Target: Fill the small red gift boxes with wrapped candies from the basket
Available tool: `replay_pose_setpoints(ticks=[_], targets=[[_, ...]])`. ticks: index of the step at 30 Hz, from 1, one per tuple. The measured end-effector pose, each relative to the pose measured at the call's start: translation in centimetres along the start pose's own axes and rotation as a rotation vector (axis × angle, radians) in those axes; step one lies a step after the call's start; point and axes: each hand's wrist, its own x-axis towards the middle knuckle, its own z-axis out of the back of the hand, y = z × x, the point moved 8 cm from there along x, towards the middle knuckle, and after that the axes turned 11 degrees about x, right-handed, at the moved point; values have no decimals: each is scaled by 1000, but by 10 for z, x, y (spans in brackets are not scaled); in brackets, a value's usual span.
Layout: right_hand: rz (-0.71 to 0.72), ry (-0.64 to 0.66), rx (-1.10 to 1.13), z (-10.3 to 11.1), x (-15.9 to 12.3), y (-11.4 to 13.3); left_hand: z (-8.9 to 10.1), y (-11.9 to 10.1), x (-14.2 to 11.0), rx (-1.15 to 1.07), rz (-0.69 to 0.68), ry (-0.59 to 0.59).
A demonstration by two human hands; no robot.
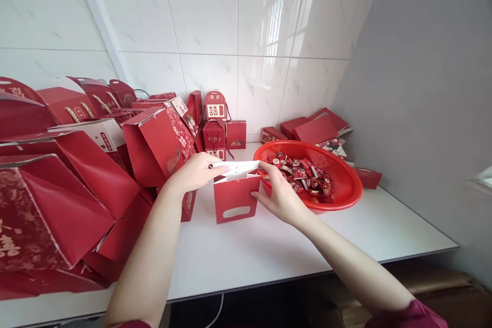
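Observation:
A red gift box (236,196) stands upright on the white table, its top open and its white inner flaps showing. An oval window is cut low in its front face. My left hand (197,171) grips the box's upper left edge, the thumb lying over the white flap. On the opposite side, my right hand (282,195) pinches the right edge, thumb at the front and fingers along the back corner. Just behind my right hand sits a red plastic basket (348,184) holding many small red-wrapped sweets (307,177).
Many red gift boxes (96,184) crowd the table's left side, some with rope handles. Small stacked boxes (215,128) stand against the tiled wall. More folded red boxes (313,128) lie behind the basket. The white table (238,261) ends at a front edge below my forearms.

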Motion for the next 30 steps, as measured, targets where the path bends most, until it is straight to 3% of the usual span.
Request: replay_pose_setpoints(ticks=[3, 6, 9, 12, 15, 23, 27, 30], targets=[[145, -44, -49, 4, 10, 16, -23, 11, 1, -262, 42, -8], [232, 18, -104, -5, 15, 22, -45, 23, 0, -522, 87, -53], [250, 120, -160, -22, 16, 16, -64, 38, 0, -687, 146, -118], [256, 134, -208, -32, 16, 6, -75, 48, -1, -735, 189, -176], [243, 110, -222, -36, 15, -3, -73, 46, -5, -687, 123, -228], [256, 26, -194, -38, 9, -6, -53, 18, -21, -320, -244, -322], [244, -9, -213, -41, 9, -7, -51, 16, -21, -92, -277, -431], [222, -19, -215, -43, 9, -10, -57, 14, -19, -26, -293, -414]])
